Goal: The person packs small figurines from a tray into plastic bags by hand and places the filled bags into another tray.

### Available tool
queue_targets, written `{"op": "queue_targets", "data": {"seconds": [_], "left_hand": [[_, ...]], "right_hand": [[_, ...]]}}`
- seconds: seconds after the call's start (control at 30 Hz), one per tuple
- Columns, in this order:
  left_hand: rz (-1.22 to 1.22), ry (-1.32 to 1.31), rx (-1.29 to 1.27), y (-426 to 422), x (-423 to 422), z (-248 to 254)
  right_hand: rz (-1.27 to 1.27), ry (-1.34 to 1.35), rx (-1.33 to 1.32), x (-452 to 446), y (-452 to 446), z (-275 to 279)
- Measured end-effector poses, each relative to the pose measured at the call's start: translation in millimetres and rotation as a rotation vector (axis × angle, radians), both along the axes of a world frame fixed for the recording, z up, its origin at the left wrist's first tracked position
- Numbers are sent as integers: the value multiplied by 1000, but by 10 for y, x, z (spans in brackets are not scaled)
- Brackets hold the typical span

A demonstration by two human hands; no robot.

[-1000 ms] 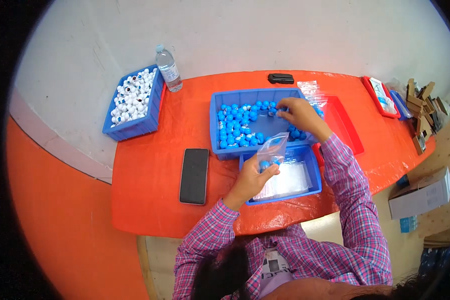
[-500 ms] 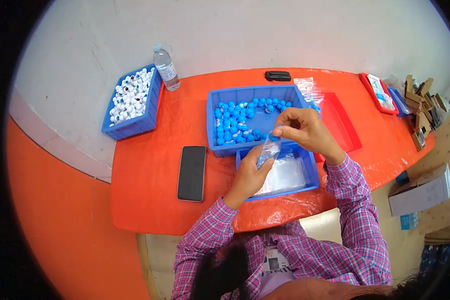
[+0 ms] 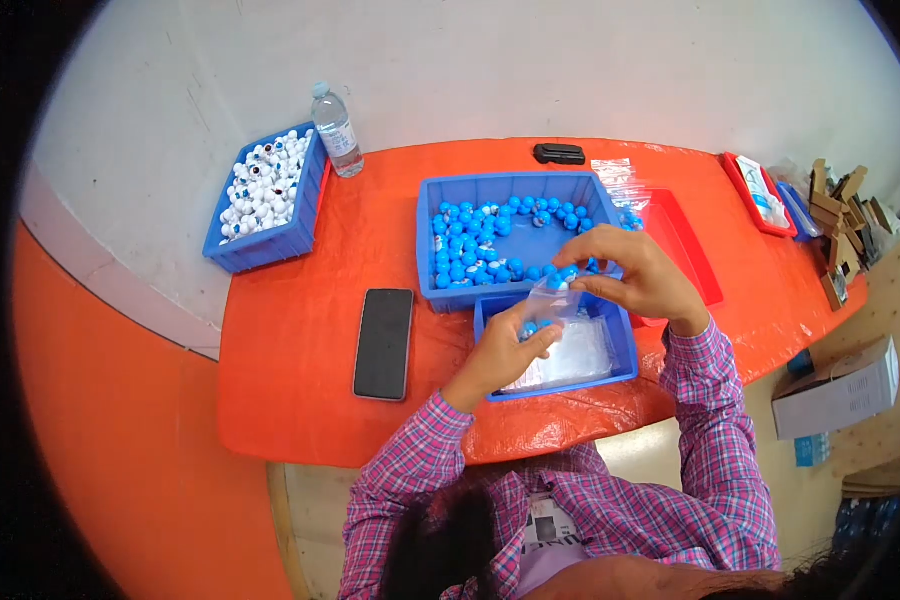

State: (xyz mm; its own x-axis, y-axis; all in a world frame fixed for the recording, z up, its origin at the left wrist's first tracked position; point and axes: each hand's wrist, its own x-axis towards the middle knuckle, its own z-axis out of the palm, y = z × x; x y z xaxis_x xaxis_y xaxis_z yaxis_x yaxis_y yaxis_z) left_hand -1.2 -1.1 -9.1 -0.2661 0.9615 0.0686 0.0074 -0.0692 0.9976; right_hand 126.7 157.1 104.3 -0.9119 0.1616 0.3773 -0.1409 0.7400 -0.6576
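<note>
My left hand [image 3: 502,352] is closed on a small clear plastic bag [image 3: 545,305], held tilted over the front blue tray. Inside the bag's lower part are a few blue balls [image 3: 532,328]. At the bag's mouth, my right hand [image 3: 632,272] pinches a blue ball [image 3: 564,277], its fingers bent down; the exact grip is partly hidden. Just beyond both hands stands a large blue bin [image 3: 432,297] with many blue patterned balls [image 3: 467,240]. Below the hands, the smaller blue tray [image 3: 625,350] contains a stack of flat clear bags [image 3: 582,352].
A black phone [image 3: 383,345] lies left of the trays. Farther left are a blue bin [image 3: 260,258] of white balls and a water bottle [image 3: 338,135]. A red tray [image 3: 685,245], more clear bags [image 3: 613,172] and a black object [image 3: 559,154] lie behind and right.
Blue balls now show low in the bag, where none were visible before. My right hand has shifted slightly right and down, with a blue ball still at the bag's mouth.
</note>
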Motion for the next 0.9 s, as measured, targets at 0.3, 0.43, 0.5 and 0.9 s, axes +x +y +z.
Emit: {"op": "queue_targets", "data": {"seconds": [0.3, 0.43, 0.5, 0.9], "left_hand": [[-302, -176, -27, -15, -101, 31], [-224, -242, 38, -16, -63, 54], [-217, -253, 45, -15, -59, 68], [-215, -246, 40, 1, -62, 45]], "right_hand": [[245, -32, 267, -43, 35, 5], [175, -46, 73, -33, 107, -21], [154, -67, 43, -33, 101, -29], [150, -41, -123, -72, 53, -130]]}}
